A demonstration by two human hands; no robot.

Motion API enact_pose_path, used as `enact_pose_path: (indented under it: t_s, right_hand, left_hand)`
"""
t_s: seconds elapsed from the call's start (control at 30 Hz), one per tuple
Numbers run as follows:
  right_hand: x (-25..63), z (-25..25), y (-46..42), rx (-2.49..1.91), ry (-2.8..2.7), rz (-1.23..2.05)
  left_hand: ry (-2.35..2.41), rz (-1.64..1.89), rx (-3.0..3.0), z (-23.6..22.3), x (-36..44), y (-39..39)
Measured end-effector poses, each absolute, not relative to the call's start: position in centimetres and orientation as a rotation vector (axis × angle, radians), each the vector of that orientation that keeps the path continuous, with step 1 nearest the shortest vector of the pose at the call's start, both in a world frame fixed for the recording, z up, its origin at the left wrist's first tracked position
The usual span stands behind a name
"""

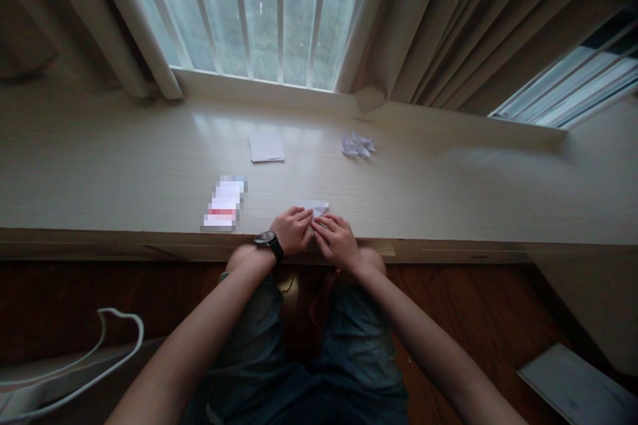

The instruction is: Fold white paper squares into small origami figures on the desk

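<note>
Both my hands rest side by side near the front edge of a pale wooden ledge (448, 199). My left hand (293, 230), with a black watch on the wrist, and my right hand (335, 239) have their fingers curled and pressed onto a small folded white paper (318, 207). Only the paper's far corner shows beyond my fingertips.
Farther back lie a small stack of white square sheets (267, 147) and a cluster of folded white paper pieces (357, 145). A blurred card or packet (224, 204) lies left of my hands. Behind are the barred window and curtains. A white cord loops at lower left (119, 325).
</note>
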State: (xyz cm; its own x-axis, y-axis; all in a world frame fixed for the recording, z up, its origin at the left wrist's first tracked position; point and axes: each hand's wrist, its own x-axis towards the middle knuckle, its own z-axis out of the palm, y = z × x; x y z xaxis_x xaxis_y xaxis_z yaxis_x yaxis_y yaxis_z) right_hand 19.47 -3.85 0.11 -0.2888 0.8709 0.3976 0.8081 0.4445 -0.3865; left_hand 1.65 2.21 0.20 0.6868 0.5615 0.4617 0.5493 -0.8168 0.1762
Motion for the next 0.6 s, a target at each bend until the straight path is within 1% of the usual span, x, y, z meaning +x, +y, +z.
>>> enact_pose_path:
  t_s: [0.17, 0.37, 0.6]
  right_hand:
    - [19.4, 0.0, -2.7, -1.574, -1.895, 0.167]
    - [19.2, 0.8, -3.4, -1.656, -2.126, -0.025]
    - [20.0, 1.0, -2.2, -1.863, -2.089, -0.179]
  left_hand:
    - [0.961, 0.843, 2.877, 0.2, 2.2, 1.8]
    - [0.967, 0.851, 2.886, 0.2, 2.2, 1.9]
    - [0.979, 0.845, 2.902, -0.3, 2.3, 2.2]
